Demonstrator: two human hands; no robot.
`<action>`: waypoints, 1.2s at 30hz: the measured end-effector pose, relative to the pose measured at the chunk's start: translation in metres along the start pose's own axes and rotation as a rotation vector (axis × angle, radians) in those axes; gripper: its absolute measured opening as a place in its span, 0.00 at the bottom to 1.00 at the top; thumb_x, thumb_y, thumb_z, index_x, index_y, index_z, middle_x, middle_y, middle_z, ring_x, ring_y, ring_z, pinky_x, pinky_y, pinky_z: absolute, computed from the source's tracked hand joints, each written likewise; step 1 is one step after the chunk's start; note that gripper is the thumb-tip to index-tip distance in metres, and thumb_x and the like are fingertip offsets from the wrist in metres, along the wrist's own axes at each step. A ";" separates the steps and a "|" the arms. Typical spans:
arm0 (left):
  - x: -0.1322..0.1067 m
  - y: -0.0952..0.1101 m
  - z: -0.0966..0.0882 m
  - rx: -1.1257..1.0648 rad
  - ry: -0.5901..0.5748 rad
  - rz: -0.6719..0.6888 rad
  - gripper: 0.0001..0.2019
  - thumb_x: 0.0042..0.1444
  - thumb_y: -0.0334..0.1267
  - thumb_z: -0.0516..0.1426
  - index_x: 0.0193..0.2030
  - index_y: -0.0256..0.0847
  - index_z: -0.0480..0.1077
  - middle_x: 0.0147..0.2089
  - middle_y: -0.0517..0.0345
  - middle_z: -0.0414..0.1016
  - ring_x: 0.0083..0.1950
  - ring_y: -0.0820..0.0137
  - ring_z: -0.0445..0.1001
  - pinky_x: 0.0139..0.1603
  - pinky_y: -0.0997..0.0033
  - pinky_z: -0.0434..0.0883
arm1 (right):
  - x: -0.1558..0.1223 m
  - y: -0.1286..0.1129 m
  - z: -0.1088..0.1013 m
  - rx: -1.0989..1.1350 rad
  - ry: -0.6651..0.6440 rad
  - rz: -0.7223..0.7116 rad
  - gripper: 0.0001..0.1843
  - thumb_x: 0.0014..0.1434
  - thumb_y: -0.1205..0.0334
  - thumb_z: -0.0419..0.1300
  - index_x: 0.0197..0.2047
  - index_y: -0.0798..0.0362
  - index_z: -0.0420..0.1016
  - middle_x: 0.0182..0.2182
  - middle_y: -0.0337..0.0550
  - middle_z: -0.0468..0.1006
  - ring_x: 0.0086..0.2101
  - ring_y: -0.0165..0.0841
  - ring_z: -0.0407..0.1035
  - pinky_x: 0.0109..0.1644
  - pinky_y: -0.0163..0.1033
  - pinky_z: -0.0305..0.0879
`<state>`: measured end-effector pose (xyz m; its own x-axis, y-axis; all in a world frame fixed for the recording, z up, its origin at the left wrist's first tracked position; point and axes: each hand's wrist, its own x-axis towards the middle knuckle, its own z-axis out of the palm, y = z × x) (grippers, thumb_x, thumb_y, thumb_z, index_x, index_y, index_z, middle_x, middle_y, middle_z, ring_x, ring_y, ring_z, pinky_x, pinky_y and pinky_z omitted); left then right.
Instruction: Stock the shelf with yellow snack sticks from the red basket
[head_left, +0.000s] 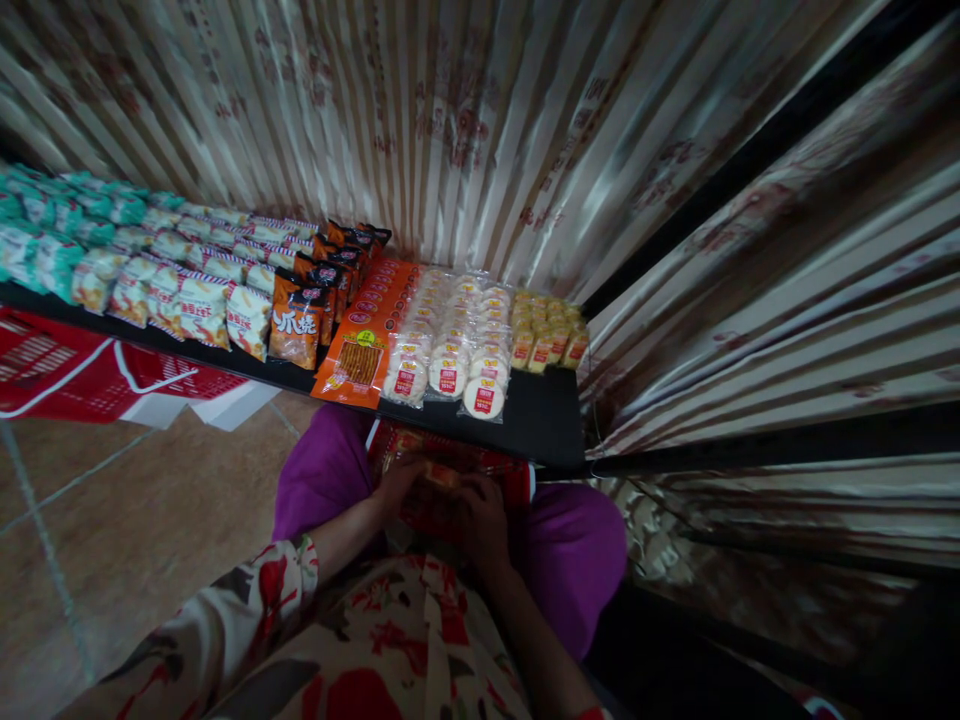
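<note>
Between my legs, below the shelf edge, is a red container (pixel 517 482) with a white rim and packets in it. Above it, my left hand (pixel 400 482) and my right hand (pixel 480 508) hold a small orange-yellow snack packet (pixel 441 476) from either side, fingers closed on its ends. Its label is too dark to read. It resembles the small yellow-and-red packets (pixel 541 345) lined up at the shelf's right end. Beside those stand rows of round white crackers (pixel 448 372) in clear wrappers.
A black shelf (pixel 544 410) spans the front. Along it are a flat orange packet (pixel 358 365), orange-black bags (pixel 295 322), white bags (pixel 202 308) and teal bags (pixel 56 262). A red basket (pixel 64 365) sits below left. Pleated curtains (pixel 465 130) hang behind.
</note>
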<state>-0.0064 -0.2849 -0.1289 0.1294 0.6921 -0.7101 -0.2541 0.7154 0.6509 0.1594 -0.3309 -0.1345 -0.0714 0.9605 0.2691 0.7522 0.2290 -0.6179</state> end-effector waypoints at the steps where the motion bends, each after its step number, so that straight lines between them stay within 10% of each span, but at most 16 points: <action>1: -0.002 0.000 0.001 -0.013 0.002 -0.004 0.12 0.48 0.36 0.57 0.41 0.38 0.68 0.27 0.61 0.73 0.26 0.73 0.73 0.30 0.74 0.70 | 0.000 0.001 -0.001 0.008 0.016 0.039 0.14 0.56 0.71 0.51 0.29 0.50 0.77 0.40 0.46 0.72 0.44 0.37 0.64 0.48 0.45 0.65; 18: -0.017 -0.010 0.019 0.314 -0.080 0.279 0.17 0.40 0.36 0.66 0.35 0.39 0.64 0.33 0.62 0.70 0.35 0.74 0.68 0.37 0.76 0.65 | 0.004 0.001 -0.014 0.250 0.097 0.440 0.18 0.57 0.49 0.51 0.39 0.53 0.73 0.38 0.50 0.79 0.39 0.39 0.72 0.48 0.46 0.67; 36: -0.033 0.007 0.061 0.591 -0.075 0.593 0.10 0.49 0.31 0.57 0.36 0.41 0.60 0.35 0.62 0.67 0.37 0.72 0.67 0.39 0.73 0.63 | 0.025 -0.013 -0.038 0.246 0.229 0.524 0.27 0.52 0.42 0.55 0.45 0.56 0.71 0.44 0.55 0.76 0.45 0.43 0.70 0.51 0.49 0.66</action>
<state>0.0456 -0.2965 -0.0845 0.2014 0.9589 -0.1997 0.2407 0.1492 0.9591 0.1732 -0.3162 -0.0915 0.4292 0.9030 0.0182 0.4740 -0.2080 -0.8556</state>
